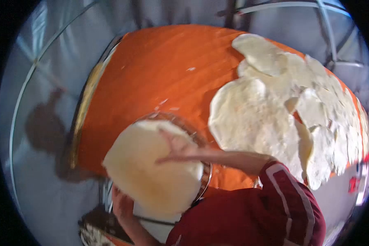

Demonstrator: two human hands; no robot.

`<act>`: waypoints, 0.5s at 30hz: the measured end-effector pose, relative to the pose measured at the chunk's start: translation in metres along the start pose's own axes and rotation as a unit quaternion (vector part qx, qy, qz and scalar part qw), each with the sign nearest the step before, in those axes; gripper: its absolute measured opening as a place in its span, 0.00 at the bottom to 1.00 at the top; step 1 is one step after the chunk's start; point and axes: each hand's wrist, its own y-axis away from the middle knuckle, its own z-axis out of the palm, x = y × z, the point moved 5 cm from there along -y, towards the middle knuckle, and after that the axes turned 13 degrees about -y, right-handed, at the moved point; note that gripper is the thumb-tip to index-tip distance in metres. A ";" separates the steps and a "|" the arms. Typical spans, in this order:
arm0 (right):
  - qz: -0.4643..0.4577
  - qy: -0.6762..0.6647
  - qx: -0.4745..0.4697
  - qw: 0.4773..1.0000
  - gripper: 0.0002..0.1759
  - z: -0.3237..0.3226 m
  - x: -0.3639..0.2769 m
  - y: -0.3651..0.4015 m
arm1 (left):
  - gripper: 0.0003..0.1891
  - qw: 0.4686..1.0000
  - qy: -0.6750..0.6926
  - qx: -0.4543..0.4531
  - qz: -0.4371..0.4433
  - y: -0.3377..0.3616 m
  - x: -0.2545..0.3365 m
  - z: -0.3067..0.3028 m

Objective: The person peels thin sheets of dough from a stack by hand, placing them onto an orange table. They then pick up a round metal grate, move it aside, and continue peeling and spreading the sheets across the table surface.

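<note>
A large, thin, pale round dough sheet [151, 172] is held up over a round tray or board [208, 174], whose rim shows at its right. My right hand [178, 148] rests on the upper right part of the sheet, fingers spread and somewhat blurred. At the sheet's lower left edge is my left hand [122, 203], with its fingertips partly hidden by the dough; it grips the edge from below.
An orange cloth [160, 69] covers the table, with small pale scraps on it. Many overlapping flat dough rounds [254, 115] lie on its right side. Behind are grey fabric and pale metal poles [30, 74]. A dark container [98, 227] stands at the lower left.
</note>
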 end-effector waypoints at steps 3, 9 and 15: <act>-0.096 -0.177 -0.112 0.973 0.62 0.097 -0.057 0.009 | 0.25 0.999 0.041 0.014 -0.019 0.007 0.001 0.001; 0.016 -0.131 -0.115 0.985 0.51 0.129 -0.049 0.007 | 0.23 0.994 0.103 0.039 -0.014 0.024 -0.018 -0.032; 0.005 -0.110 -0.079 0.991 0.31 0.138 -0.060 0.010 | 0.23 0.987 0.034 0.154 -0.026 0.033 -0.028 -0.033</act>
